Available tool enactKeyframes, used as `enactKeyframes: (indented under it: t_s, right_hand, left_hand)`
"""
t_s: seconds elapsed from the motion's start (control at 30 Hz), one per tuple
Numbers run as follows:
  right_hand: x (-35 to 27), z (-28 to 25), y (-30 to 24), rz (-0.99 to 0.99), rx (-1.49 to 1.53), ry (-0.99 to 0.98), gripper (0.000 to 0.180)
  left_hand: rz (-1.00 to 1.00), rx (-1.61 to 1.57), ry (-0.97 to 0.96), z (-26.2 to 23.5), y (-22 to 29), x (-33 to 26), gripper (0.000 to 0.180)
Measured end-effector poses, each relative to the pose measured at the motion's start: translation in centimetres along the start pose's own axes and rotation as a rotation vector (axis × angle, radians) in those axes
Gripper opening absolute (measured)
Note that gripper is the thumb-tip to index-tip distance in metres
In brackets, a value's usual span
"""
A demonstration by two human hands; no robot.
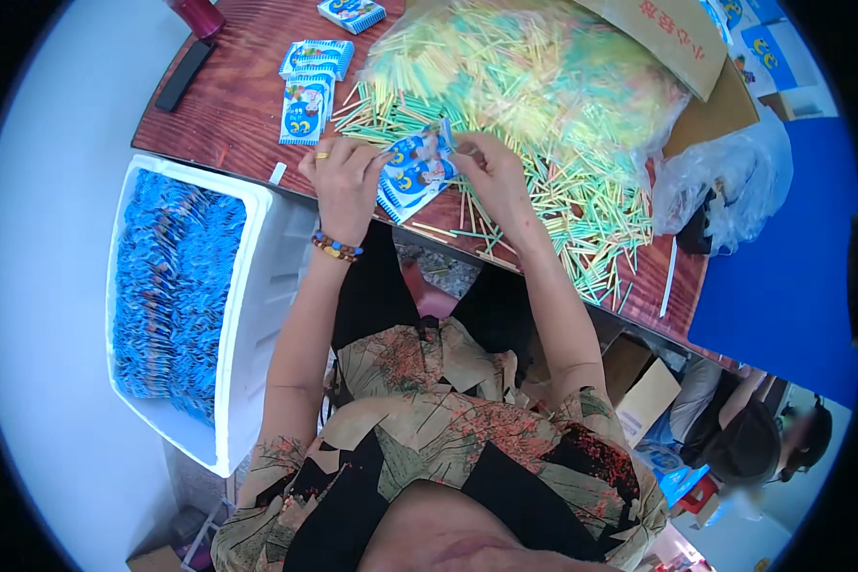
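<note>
Both hands, left (345, 181) and right (491, 172), fingers pinched close together.

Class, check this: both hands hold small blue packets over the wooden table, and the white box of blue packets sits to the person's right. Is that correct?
Not quite. The head view shows the white box on the person's left, not right. The left hand and right hand do hold small blue packets over the wooden table.

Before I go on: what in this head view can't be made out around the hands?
- Small packets: how many is unclear; left hand and right hand cover their ends.
- Whether a stick is in either grip: too small.
- Clear bag contents: blurred by plastic.
- White bin depth: hidden under blue packets.
</note>
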State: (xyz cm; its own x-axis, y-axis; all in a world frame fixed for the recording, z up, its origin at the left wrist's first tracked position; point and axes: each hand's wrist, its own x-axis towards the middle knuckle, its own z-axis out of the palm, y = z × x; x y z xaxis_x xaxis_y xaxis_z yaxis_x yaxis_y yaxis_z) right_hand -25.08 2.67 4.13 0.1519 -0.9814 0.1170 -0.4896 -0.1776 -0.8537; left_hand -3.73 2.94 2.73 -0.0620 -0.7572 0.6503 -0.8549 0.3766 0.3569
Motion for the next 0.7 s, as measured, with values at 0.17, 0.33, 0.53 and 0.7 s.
enactKeyframes:
  t_s: [0.17, 0.33, 0.53, 0.7]
  right_hand:
    - [-0.1, -0.9, -2.2, -0.188, 0.118, 0.124, 0.017]
    - [-2.3, 0.0, -3.1, 0.076, 0.552, 0.024, 0.010]
    - [-4.4, 0.8, -1.7, 0.221, 0.660, 0.055, 0.011]
    - [-5.3, 1.1, -0.3, 0.167, 0.776, 0.133, 0.012]
  left_hand:
    - [0.103, -0.298, -0.163, -3.0, 0.6, 1.2, 0.012]
    - [-0.638, -1.239, -0.167, -2.4, 3.8, 0.1, 0.010]
    - [-0.788, -1.415, -0.094, -0.8, 5.2, -2.3, 0.015]
    - [-0.867, -1.490, -0.110, -0.9, 5.9, -3.1, 0.014]
